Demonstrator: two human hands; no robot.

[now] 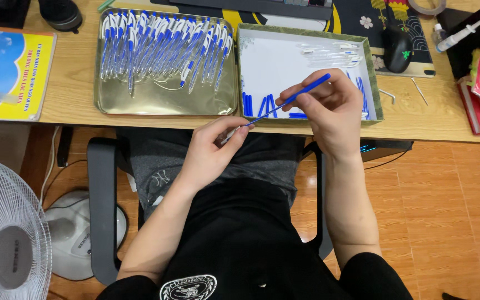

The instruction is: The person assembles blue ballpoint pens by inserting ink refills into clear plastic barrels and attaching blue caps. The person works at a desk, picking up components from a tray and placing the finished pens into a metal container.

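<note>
A white fan stands at near left. A metal tray of assembled blue-and-white pens lies on the far desk. The left hand pinches a clear pen barrel. The right hand grips a blue refill, its tip at the barrel, above a white-lined box containing blue refills.

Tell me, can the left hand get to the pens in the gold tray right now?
Probably not straight away. The left hand is pinching the tip of the blue refill that the right hand also holds. The gold tray lies open just ahead, nothing covering its pens.
</note>
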